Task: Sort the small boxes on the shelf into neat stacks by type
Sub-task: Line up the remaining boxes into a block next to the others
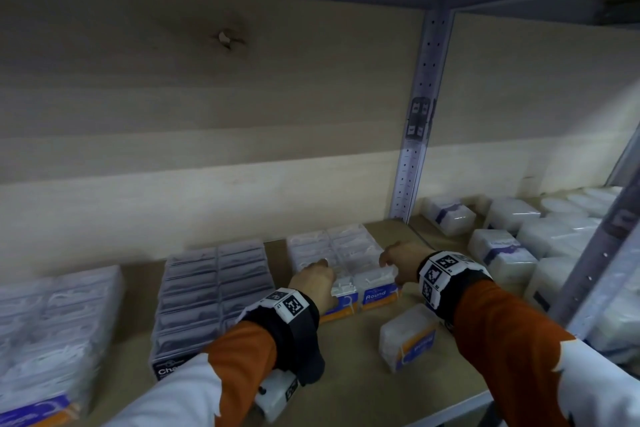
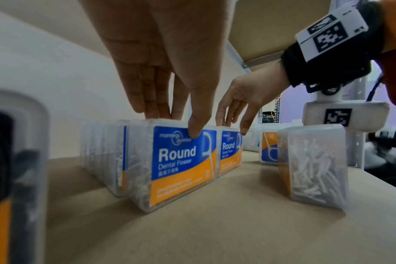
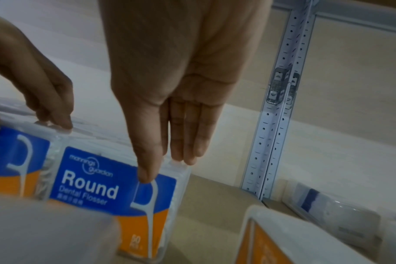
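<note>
Two rows of clear "Round" dental flosser boxes (image 1: 341, 250) with blue and orange labels stand mid-shelf. My left hand (image 1: 318, 270) pinches the front left box (image 2: 181, 160), thumb on its label and fingers over its top. Beside it, my right hand (image 1: 389, 265) pinches the front right box (image 3: 97, 187) the same way, thumb (image 3: 147, 175) on the label and fingers (image 3: 185, 157) behind the top edge. One more Round box (image 1: 408, 336) stands loose and askew on the shelf, in front of the right row.
Left of the Round rows stand two rows of dark charcoal flosser boxes (image 1: 214, 288), then a block of white flosser boxes (image 1: 52, 322). A perforated metal upright (image 1: 415, 149) divides off the right bay, which holds several white boxes (image 1: 502, 250). The wooden back panel (image 1: 207, 132) is close behind.
</note>
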Tool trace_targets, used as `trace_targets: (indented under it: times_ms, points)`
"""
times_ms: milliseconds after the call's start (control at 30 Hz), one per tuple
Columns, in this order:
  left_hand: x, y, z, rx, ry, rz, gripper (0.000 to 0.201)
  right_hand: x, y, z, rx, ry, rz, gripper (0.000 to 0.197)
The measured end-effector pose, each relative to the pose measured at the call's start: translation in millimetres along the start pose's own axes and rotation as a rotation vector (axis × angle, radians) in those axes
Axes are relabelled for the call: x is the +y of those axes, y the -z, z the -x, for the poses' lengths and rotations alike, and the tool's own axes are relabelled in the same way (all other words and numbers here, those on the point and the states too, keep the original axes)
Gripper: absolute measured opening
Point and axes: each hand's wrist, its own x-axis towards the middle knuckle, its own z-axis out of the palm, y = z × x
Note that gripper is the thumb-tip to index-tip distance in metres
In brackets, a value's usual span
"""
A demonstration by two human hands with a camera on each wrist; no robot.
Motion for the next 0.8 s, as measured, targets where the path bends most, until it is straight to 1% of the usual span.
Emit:
trace_targets:
  times_ms: [167,333,633,733,800]
  points:
    - [1,1,3,0.034,-0.053,-0.015,0.047,3,-2,6,0.028,-0.006,-0.012,0.054]
    - [11,8,3,0.058,-0.127,-0.009,0.045,14,-2,19,0.062,-0.047,-0.034,0.049]
    - [52,7,3,-0.026,-0.269,0.077,0.041,40,-17,51,0.047,-0.191,-0.086,0.047]
    - [65,0,4,-0.035,-0.279,0.135,0.038,47,-27,58,0.039,-0.254,-0.101,0.050]
    - [72,-3,4,-0.069,-0.271,0.150,0.042,50,-34,63,0.042,-0.296,-0.117,0.053]
